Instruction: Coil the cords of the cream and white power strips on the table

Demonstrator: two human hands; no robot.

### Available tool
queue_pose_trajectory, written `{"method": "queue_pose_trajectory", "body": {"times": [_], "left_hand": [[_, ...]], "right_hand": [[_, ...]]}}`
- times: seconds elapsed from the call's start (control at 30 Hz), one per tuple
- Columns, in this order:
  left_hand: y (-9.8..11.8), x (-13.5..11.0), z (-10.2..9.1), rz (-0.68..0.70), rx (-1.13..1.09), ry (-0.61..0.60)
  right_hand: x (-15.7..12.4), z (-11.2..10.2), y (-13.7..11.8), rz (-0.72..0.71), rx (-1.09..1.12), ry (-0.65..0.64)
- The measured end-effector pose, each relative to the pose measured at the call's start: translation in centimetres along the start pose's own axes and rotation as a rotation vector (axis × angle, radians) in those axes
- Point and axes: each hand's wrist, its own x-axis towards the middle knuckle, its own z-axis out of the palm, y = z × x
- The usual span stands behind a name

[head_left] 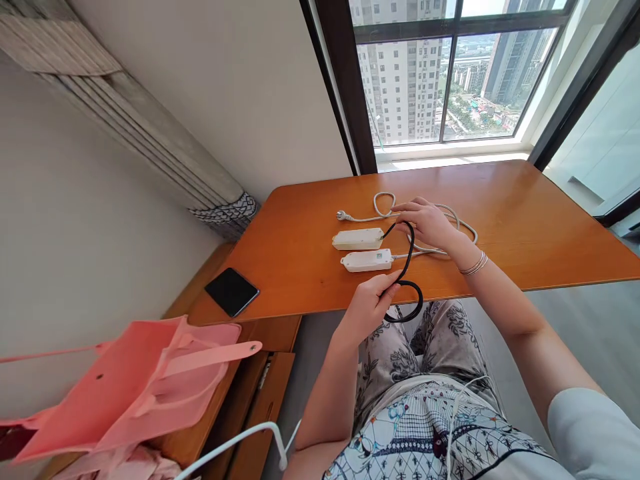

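Observation:
In the head view, my left hand [369, 304] is closed around a black power cord [412, 253] at the table's front edge, where part of it loops over my lap. My right hand [426, 221] reaches over the table, its fingers bent onto the same cord near the point where it leaves a cream power strip [357, 239]. Just in front of that strip lies a second white power strip [367, 261]. Its white cord [467, 227] runs behind and partly under my right hand. A white plug [343, 215] rests left of a loop in the cord.
A black phone [232, 292] lies on the left of the wooden table [295, 267]. Below it, a pink bag [130, 387] sits by wooden drawers [265, 407]. A white curved tube [240, 441] is low in front. Behind the table is a window [450, 87].

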Motion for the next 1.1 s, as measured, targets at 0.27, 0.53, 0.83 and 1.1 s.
{"method": "queue_pose_trajectory", "body": {"times": [0.27,0.53,0.83,1.1], "left_hand": [[-0.6,1.5,-2.3,-0.006,-0.151,0.35],[0.7,3.6,-3.0,0.045,-0.673,0.687],[3.2,5.5,-2.7,0.091,-0.936,0.919],[3.0,5.8,-1.6,0.127,-0.982,0.969]], "right_hand": [[1.6,-3.9,-2.7,-0.004,0.036,0.353],[0.6,-7.7,-6.3,0.029,0.156,0.222],[-1.3,-5.8,-7.3,0.201,0.599,0.144],[-3.3,-3.2,-9.0,0.32,1.083,-0.029]]}}
